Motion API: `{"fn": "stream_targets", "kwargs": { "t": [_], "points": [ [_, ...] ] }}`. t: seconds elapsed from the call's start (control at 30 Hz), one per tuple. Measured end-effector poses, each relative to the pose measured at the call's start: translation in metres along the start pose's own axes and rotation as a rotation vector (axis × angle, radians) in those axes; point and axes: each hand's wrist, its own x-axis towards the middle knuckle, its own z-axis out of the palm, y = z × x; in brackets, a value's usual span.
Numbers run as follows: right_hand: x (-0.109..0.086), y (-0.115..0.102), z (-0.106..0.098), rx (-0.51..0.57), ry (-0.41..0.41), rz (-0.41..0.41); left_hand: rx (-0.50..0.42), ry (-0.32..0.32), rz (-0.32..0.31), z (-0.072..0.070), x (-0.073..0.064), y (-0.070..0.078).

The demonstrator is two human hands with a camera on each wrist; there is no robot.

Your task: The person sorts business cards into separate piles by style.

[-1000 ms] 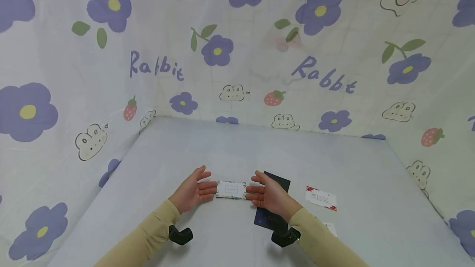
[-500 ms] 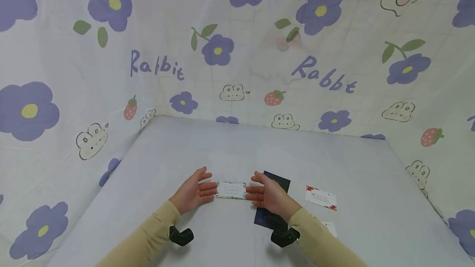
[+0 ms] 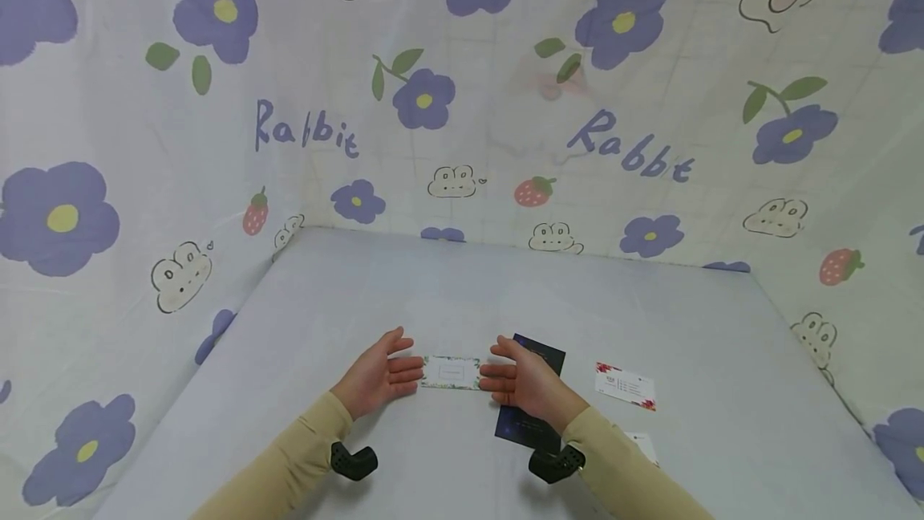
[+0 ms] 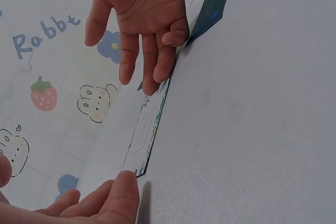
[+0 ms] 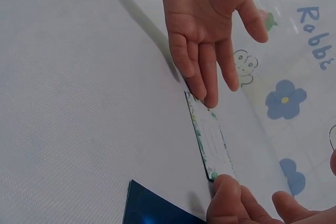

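A white card (image 3: pixel 451 372) with a leafy floral border and a small printed box lies flat at the middle of the table, between the two hands. My left hand (image 3: pixel 377 375) is at its left short end, palm turned inward, fingers relaxed and fingertips right at the edge. Facing it, my right hand (image 3: pixel 530 379) has its fingertips at the right short end, fingers likewise loosely extended. Both wrist views show the card (image 4: pixel 143 137) low over the white surface, with a thin dark line along its near long edge. Beneath the right hand and wrist is a dark blue card (image 3: pixel 525 428), partly hidden.
Right of the hands, a white card with red flower corners (image 3: pixel 625 386) lies on the white table (image 3: pixel 346 287). Another white card (image 3: pixel 642 446) shows partly beside the right sleeve. A patterned cloth (image 3: pixel 491 135) rises behind the table and at both sides.
A second ago the floral card's near edge showed as a doubled, thicker line; now it looks thin and flatter. Both hands have stayed almost in place.
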Motion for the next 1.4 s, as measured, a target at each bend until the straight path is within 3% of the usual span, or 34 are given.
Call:
{"fn": "stream_targets", "kwargs": {
  "t": [0.4,0.63,0.9,1.13,1.4],
  "points": [
    [-0.001,0.001,-0.001,0.016,-0.002,-0.015,0.03,0.024,0.012,0.001,0.003,-0.003],
    [-0.013,-0.001,-0.006,-0.058,0.034,-0.062,0.075,0.045,0.019,-0.004,-0.001,0.001],
    [-0.041,-0.003,-0.045,-0.163,0.102,-0.089,0.107,0.042,0.04,-0.012,-0.022,0.005],
    [-0.079,0.007,-0.083,-0.133,0.16,-0.046,0.105,0.001,0.02,-0.005,-0.041,-0.001],
    [-0.114,0.017,-0.109,-0.119,0.204,-0.003,0.121,-0.041,-0.034,0.008,-0.053,-0.012]
  ]
}}
